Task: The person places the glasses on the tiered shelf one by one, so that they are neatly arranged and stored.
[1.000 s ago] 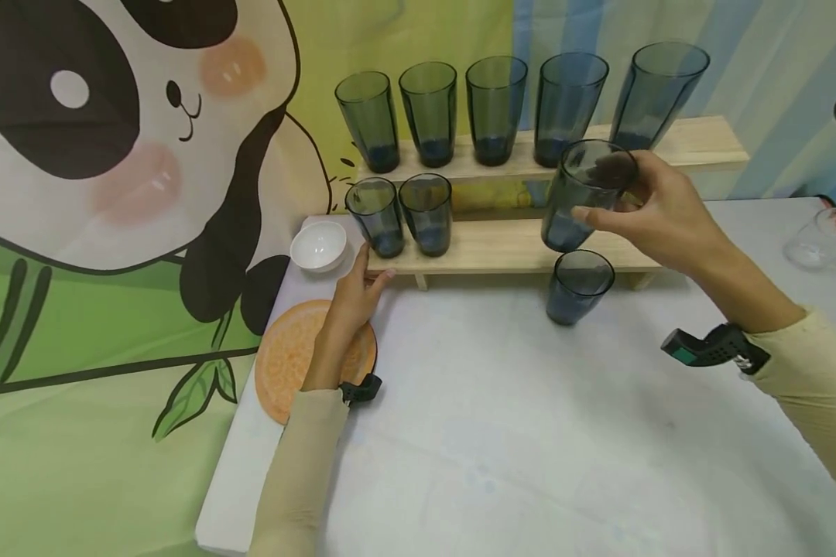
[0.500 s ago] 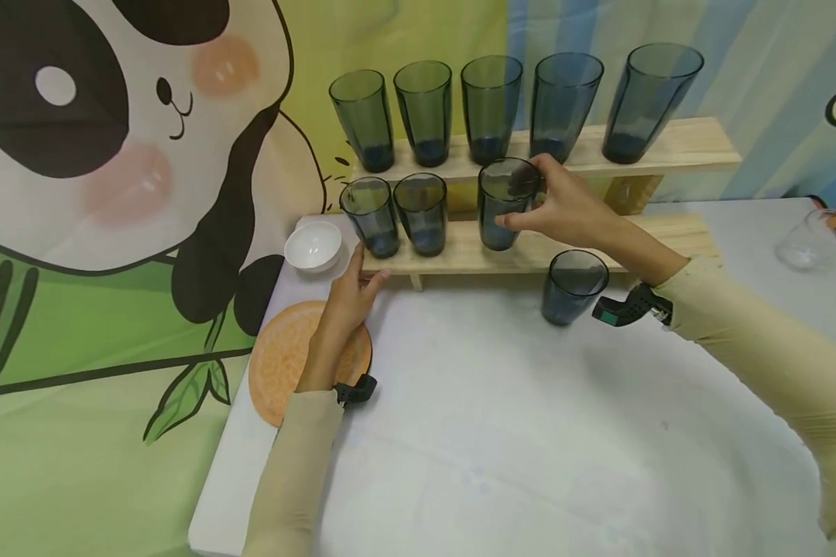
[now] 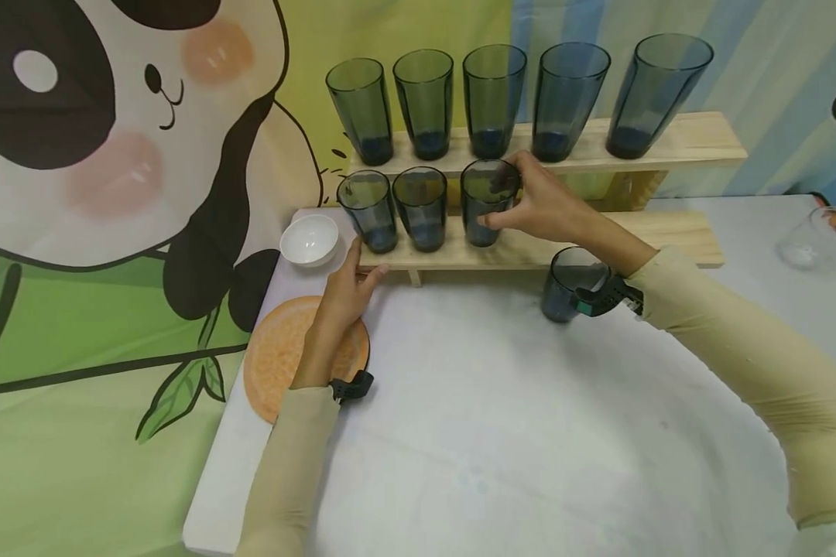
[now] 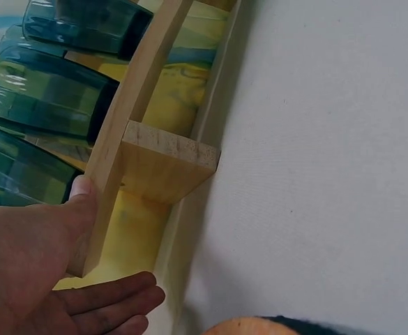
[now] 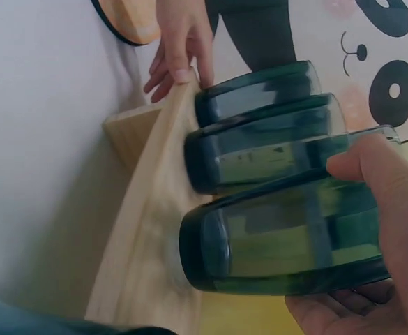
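My right hand [image 3: 543, 201] grips a tinted drinking glass [image 5: 287, 237] by its side, thumb across the front. Upright, it is at the lower wooden shelf [image 3: 508, 257]; whether its base touches the board I cannot tell. Left of it, a second glass [image 3: 421, 209] and a third glass [image 3: 368, 210] stand side by side on that board. At the board's left end my left hand [image 3: 344, 294] rests on the corner with a digit on its edge [image 4: 81, 188], other fingers extended below. Another glass [image 3: 560, 298] stands on the table, partly hidden by my right wrist.
Several matching glasses stand in a row along the upper shelf [image 3: 704, 139]. A white bowl [image 3: 310, 241] sits left of the shelves, with a round orange board [image 3: 279, 360] nearer. A clear glass [image 3: 808, 240] is at the far right of the white table [image 3: 529, 433].
My right hand has carried the glass leftward and down to the lower shelf, beside the two glasses there. The left hand has stayed at the shelf's end.
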{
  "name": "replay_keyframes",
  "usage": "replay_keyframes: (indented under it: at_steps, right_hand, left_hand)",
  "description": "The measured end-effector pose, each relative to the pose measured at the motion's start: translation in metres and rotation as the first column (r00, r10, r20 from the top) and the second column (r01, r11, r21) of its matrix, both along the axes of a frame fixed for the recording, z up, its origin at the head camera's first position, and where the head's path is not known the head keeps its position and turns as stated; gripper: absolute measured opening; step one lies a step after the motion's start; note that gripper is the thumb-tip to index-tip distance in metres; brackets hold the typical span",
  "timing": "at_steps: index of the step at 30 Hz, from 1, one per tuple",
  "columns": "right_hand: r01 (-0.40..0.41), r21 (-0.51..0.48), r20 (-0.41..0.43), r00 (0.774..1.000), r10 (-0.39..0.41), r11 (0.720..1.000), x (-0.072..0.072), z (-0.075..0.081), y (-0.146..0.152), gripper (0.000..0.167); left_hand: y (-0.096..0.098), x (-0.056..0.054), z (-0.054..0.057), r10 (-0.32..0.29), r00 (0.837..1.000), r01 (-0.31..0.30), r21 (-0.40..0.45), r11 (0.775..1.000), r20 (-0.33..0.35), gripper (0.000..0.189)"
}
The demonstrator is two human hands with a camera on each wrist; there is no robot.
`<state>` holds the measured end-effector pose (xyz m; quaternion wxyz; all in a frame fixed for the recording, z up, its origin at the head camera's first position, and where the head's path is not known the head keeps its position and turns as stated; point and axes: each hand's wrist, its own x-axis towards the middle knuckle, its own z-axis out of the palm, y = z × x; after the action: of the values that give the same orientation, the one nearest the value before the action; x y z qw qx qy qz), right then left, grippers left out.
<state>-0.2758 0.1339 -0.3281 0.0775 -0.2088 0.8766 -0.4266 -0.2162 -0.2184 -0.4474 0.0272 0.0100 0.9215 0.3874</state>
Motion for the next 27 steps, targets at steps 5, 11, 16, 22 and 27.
replay_keyframes:
  at_steps: [5, 11, 16, 22, 27]
  right_hand:
    - [-0.008, 0.004, 0.016, 1.0, 0.008, 1.0, -0.001, -0.004, -0.001, 0.079]
    - [-0.002, 0.012, 0.02, 1.0, 0.002, 1.0, -0.002, -0.008, -0.003, 0.076]
    - [-0.001, 0.024, 0.04, 0.999, 0.0, 1.0, -0.002, -0.008, -0.001, 0.083]
    - [-0.051, -0.019, 0.091, 0.994, 0.052, 0.999, 0.003, -0.005, 0.013, 0.094]
    - [-0.051, -0.038, 0.121, 0.991, 0.056, 0.998, 0.016, -0.001, 0.04, 0.096]
  left_hand:
    - [0.0, 0.0, 0.002, -0.004, 1.0, 0.004, -0.001, 1.0, 0.005, 0.094]
    - [-0.002, 0.0, 0.001, 0.005, 1.0, -0.005, 0.001, 1.0, 0.0, 0.094]
    - [-0.003, 0.0, 0.002, 0.007, 1.0, -0.007, 0.001, 1.0, -0.004, 0.093]
    - [-0.004, 0.001, 0.003, 0.015, 1.0, -0.015, -0.003, 1.0, -0.004, 0.091]
    - [-0.003, 0.002, 0.003, 0.005, 1.0, -0.005, -0.008, 1.0, 0.008, 0.093]
